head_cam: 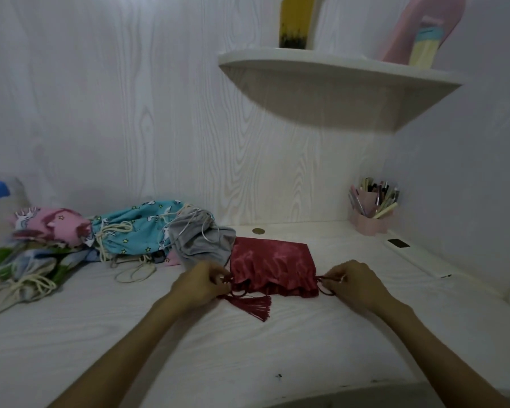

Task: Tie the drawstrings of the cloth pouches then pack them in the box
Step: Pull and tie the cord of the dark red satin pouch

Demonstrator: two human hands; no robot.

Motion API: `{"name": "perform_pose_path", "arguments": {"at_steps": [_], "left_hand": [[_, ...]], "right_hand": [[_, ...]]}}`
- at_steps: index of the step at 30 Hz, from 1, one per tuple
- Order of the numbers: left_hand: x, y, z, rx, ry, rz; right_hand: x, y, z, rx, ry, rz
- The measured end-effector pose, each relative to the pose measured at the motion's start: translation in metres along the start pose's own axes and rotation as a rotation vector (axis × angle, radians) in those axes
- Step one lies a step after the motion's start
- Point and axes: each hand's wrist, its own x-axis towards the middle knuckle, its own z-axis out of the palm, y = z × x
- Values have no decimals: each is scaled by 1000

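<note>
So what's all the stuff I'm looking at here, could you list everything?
red pouch: one, dark red, flat on the desk between the hands
tassel: one, red, on the desk at the pouch's near edge
grey pouch: one, grey, left of the red one
printed pouches: a pile, blue, pink and others, far left
coin: one, gold, by the wall
pen holder: one, pink, full of pens, right corner
shelf: one, white, on the wall
left hand: pinches the red drawstring
right hand: pinches the drawstring opposite
</note>
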Motion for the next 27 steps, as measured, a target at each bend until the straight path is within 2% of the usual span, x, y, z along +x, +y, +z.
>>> {"name": "perform_pose_path", "arguments": {"at_steps": [3, 7, 11, 13, 14, 17, 19, 21, 24, 27], "left_hand": [[2, 3, 6, -119, -70, 51], [7, 14, 14, -243, -60, 84], [13, 25, 12, -109, 230, 103], [13, 34, 6, -108, 273, 115], [13, 38, 4, -186, 249, 92], [8, 48, -4, -658, 51, -121], [6, 45, -11, -824, -59, -164], [7, 35, -16, -662, -59, -123], [7, 13, -21, -63, 60, 83], [-4, -4, -32, 421, 274, -4]], "right_hand": [[-8, 17, -15, 117, 57, 58], [-23, 39, -39, 476, 55, 181], [-30, 51, -49, 619, 39, 267], [-33, 51, -50, 635, 11, 267], [-34, 50, -50, 643, -10, 257], [-37, 47, -49, 650, -106, 175], [-37, 47, -49, 645, -125, 160], [-33, 49, -47, 615, -64, 165], [-25, 61, -46, 425, 105, 153], [-17, 78, -48, 156, 224, 227]]}}
